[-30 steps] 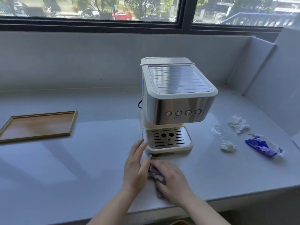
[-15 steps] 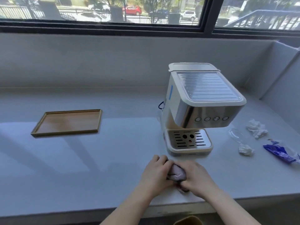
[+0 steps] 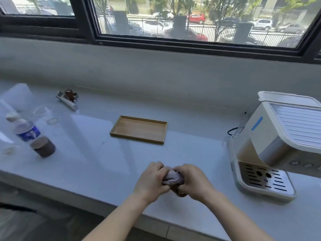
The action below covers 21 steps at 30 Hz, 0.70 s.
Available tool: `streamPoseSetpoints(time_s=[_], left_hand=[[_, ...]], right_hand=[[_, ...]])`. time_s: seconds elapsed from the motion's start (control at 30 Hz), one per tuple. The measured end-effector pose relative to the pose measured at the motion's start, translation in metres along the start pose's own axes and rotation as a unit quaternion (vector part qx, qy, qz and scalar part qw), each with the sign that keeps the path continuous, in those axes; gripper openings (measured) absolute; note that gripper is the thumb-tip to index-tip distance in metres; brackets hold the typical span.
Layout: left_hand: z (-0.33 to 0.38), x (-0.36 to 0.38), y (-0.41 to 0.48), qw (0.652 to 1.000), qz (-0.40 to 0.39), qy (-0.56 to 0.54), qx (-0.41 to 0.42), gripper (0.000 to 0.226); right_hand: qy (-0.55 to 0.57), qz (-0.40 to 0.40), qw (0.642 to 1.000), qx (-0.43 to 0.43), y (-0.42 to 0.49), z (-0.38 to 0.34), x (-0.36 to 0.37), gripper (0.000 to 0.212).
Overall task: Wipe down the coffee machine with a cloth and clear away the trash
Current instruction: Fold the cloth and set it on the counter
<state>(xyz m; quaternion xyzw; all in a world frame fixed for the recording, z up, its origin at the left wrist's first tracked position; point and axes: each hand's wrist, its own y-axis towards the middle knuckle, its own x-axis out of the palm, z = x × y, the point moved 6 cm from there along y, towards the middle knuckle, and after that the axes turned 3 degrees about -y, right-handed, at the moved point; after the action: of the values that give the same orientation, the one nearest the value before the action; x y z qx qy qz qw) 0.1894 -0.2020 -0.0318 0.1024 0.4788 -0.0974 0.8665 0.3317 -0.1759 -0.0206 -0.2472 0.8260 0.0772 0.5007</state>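
A greyish-purple cloth (image 3: pixel 172 178) is bunched into a ball between my two hands near the counter's front edge. My left hand (image 3: pixel 150 181) grips its left side and my right hand (image 3: pixel 193 181) grips its right side. The cream and steel coffee machine (image 3: pixel 278 141) stands at the far right, partly cut off by the frame edge, with its drip tray (image 3: pixel 264 180) facing me. It sits well to the right of my hands. The trash on the machine's right side is out of view.
An empty wooden tray (image 3: pixel 139 129) lies mid-counter behind my hands. At the left are a plastic water bottle (image 3: pixel 26 131), a small brown jar (image 3: pixel 43 146), a clear cup (image 3: pixel 45 113) and a portafilter (image 3: pixel 67 100). The white counter (image 3: pixel 86 153) ends close in front of me.
The view has swung left, so the machine has slid to the right edge and the trash has left the frame. My hands have closed together and bunched the cloth tighter.
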Motion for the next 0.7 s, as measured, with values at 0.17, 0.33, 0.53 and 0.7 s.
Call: streamPoseSetpoints(time_s=[0.17, 0.33, 0.53, 0.7], left_hand=[[-0.048, -0.03, -0.008, 0.998, 0.018, 0.014, -0.054, 0.05], [-0.084, -0.034, -0.004, 0.996, 0.015, 0.016, -0.086, 0.049], [-0.106, -0.017, -0.002, 0.994, -0.026, 0.022, -0.108, 0.054], [-0.111, -0.01, -0.004, 0.989, -0.044, 0.064, -0.122, 0.058]], right_hand=[[-0.019, 0.002, 1.0, -0.02, 0.046, -0.04, 0.022, 0.025], [-0.038, -0.004, 0.999, -0.01, 0.077, -0.054, 0.046, 0.035], [-0.042, -0.03, 0.999, 0.007, 0.09, -0.047, 0.072, 0.037], [-0.024, -0.044, 0.999, 0.017, 0.086, -0.041, 0.076, 0.051]])
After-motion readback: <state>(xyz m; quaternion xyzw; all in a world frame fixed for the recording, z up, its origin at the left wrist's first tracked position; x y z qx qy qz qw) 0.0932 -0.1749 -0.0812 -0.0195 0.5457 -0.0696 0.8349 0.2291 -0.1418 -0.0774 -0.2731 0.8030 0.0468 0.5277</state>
